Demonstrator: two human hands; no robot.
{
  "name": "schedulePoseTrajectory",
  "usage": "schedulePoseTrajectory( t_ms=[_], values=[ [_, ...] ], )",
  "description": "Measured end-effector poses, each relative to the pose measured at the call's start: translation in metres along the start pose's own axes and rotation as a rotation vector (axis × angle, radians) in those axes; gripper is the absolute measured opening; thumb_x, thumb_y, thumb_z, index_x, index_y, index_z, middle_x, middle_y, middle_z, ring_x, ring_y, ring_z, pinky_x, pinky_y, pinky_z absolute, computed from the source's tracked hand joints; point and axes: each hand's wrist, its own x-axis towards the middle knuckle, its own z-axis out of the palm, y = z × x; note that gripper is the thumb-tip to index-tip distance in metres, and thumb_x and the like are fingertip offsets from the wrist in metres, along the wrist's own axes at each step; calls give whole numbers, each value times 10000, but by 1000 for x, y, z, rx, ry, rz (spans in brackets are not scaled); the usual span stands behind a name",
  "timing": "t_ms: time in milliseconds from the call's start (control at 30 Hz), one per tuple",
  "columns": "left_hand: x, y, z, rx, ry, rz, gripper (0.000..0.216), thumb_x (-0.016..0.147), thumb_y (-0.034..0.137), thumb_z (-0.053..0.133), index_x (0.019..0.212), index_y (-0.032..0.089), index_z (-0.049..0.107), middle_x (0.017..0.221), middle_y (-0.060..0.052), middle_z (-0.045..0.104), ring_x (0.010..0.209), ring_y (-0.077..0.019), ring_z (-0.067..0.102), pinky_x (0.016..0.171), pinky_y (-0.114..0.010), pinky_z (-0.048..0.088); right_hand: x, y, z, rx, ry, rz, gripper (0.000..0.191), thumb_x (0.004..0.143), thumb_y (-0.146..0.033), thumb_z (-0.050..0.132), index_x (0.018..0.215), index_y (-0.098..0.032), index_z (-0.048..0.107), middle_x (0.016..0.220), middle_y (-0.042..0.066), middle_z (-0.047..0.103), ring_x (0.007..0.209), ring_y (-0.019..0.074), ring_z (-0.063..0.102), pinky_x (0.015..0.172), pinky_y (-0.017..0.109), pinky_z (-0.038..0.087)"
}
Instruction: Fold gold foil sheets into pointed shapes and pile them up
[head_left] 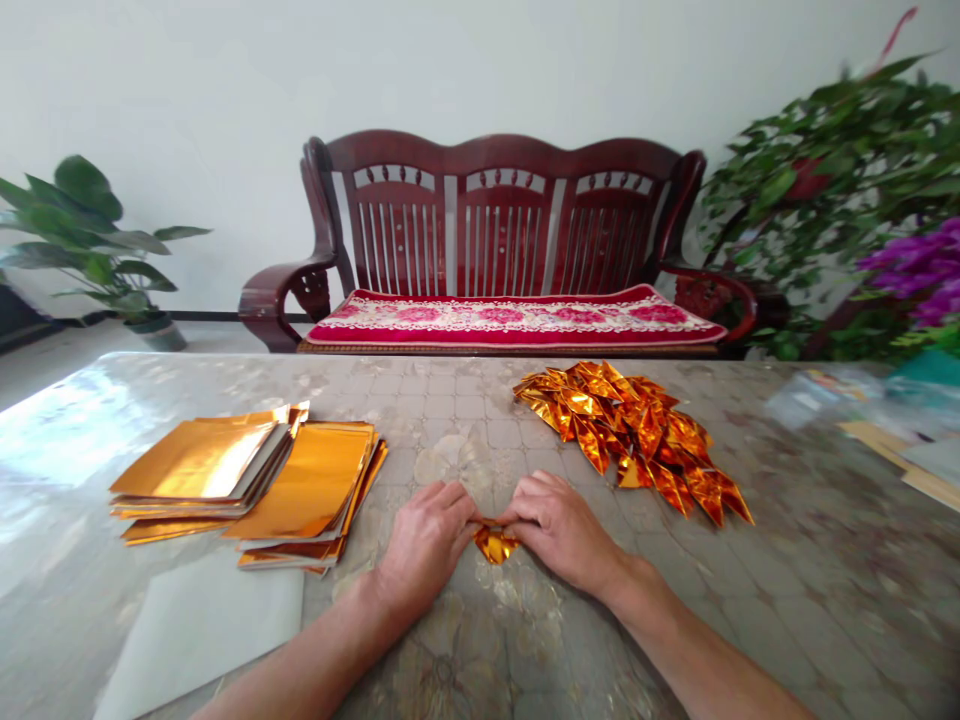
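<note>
Between my two hands is a small piece of folded gold foil paper [496, 546], low over the table. My left hand [429, 535] pinches its left end, and my right hand [556, 525] pinches its right end; the fingertips partly hide its upper edge. Left of my left hand lie stacks of flat gold foil sheets [311, 480], with a second stack [199, 460] beside them. A heap of folded gold foil pieces [622, 425] lies beyond my right hand, to the right.
A pale flat sheet [214, 620] lies at the front left of the patterned table [442, 650]. Clear plastic bags [825, 395] and tan card [892, 455] sit at the right edge. Behind stands a dark wooden bench [495, 220], with plants [90, 240] on either side.
</note>
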Motion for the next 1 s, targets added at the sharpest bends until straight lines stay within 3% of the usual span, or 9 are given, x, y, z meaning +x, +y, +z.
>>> schedulePoseTrajectory(
  t_ms=[233,567,833,1000],
  values=[
    [-8,-1,2,209,29,118,194,959,207,555,778,199,626,765,-5,606,736,-190,528,669,-315,373,-2,-3,-4,-147,-13,-127,150,967,-290,589,965,-268,737,825,9,598,831,165,503,728,304,310],
    [-16,4,-7,285,-114,185,20,920,195,613,936,200,625,841,-11,615,793,-213,555,703,-341,435,-4,-10,-8,-274,-8,-211,299,1034,-304,453,906,-224,712,804,17,577,796,164,473,711,317,268],
    [-23,21,-12,381,-222,139,132,921,136,583,1043,179,608,918,-32,623,840,-218,585,749,-354,491,-4,-20,-13,-369,-28,-205,291,1023,-288,478,828,-211,680,803,25,588,795,181,449,706,332,254],
    [-29,30,-10,425,-199,114,305,915,70,514,1198,170,566,978,-53,625,914,-234,596,841,-395,498,-3,-20,-15,-368,-57,-182,274,1015,-278,491,834,-216,687,818,27,605,823,186,462,724,336,269]
  ],
)
